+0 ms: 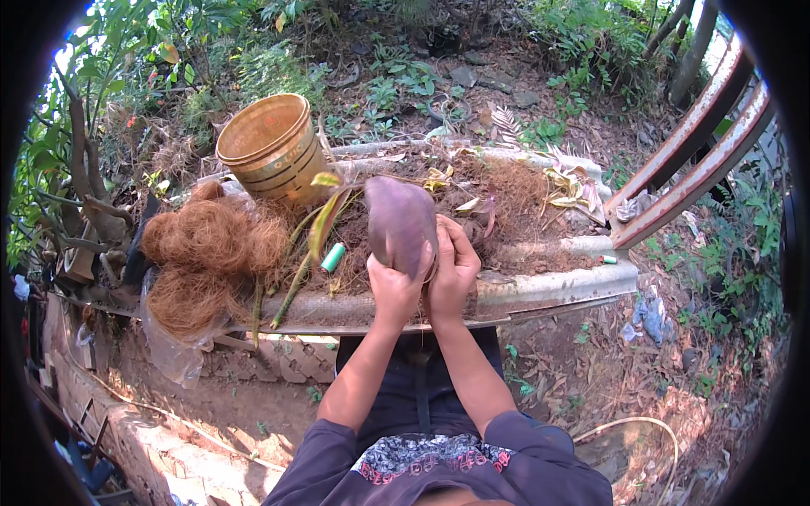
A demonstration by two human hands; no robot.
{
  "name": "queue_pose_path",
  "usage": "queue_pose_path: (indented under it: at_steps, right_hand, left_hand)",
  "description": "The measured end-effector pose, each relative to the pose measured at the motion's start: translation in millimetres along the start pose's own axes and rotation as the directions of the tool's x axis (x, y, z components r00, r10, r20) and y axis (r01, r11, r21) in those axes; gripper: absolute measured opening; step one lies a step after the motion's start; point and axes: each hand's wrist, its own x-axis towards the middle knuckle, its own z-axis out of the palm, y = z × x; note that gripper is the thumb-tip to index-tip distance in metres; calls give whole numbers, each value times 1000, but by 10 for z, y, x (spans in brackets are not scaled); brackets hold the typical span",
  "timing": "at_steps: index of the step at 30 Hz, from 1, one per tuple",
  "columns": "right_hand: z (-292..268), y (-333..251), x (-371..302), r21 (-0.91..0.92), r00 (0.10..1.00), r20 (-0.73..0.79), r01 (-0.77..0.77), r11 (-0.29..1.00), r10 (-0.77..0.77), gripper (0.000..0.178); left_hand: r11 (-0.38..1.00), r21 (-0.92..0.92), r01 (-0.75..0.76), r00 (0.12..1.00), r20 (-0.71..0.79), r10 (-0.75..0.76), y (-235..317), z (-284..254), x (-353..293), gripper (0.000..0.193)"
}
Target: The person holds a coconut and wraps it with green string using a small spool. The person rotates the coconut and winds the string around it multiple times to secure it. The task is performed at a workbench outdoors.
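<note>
Both hands meet in front of me around the lower end of a large, smooth, purple-brown thing [400,218], rounded at the top and shaped like a banana blossom. I cannot make out its exact kind. My left hand [395,288] has its fingers wrapped on the near left side, thumb upward. Beside it, my right hand [454,266] is closed at the right edge, its fingers bent together. To the left, a long green-and-brown leaf [327,221] stands near the purple thing. A small green spool [333,257] lies left of my hands on the dark soil [354,232].
Brown coir fibre [211,240] is heaped at left, partly over a clear plastic bag [173,337]. Behind it leans a yellowish bucket [278,160]. Green stems [291,291] lie across the grey sheet's front edge [540,291]. Rusty metal bars [688,139] rise at right, near another green spool [607,260].
</note>
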Motion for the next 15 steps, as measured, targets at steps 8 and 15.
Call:
queue_pose_path:
  at_steps: [8, 15]
  right_hand:
    - [-49, -188, -85, -472, 859, 221, 508, 721, -461, 37]
    - [-40, -96, -31, -180, 956, 184, 261, 948, -228, 34]
  left_hand:
    - [995, -95, 9, 982, -188, -27, 227, 44, 91, 21]
    - [932, -349, 97, 988, -81, -133, 306, 71, 6, 25]
